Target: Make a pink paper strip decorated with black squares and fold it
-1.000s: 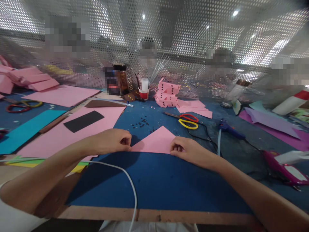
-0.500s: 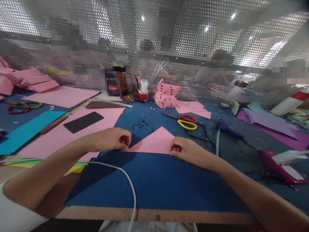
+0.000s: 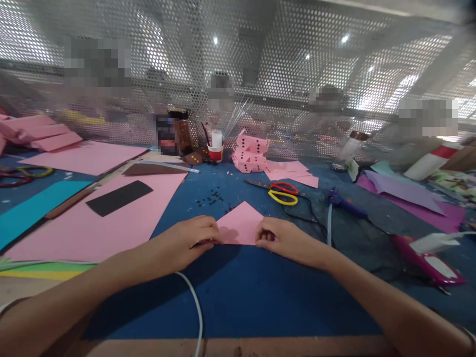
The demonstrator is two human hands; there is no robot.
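A folded sheet of pink paper (image 3: 240, 225), its peak pointing away from me, lies on the blue table mat. My left hand (image 3: 197, 238) has its fingers closed together at the paper's left corner and covers that corner. At the right corner, the curled thumb and fingers of my right hand (image 3: 280, 237) pinch the edge. Just beyond the paper, small black dots (image 3: 211, 197) are scattered on the mat. Scissors with red and yellow handles (image 3: 283, 194) lie behind my right hand. A black paper rectangle (image 3: 119, 198) rests on a large pink sheet (image 3: 122, 228) to the left.
A pink paper model with black dots (image 3: 251, 152) stands at the back beside pink paper pieces (image 3: 292, 171). To the right lie a blue glue gun (image 3: 345, 203) and a magenta device (image 3: 427, 260). A white cable (image 3: 195, 300) crosses the near mat. A perforated metal screen (image 3: 282, 69) rises behind.
My left hand has moved right along the paper's near edge, now covering more of its left corner. My right hand stays at the right corner. The view has shifted slightly.
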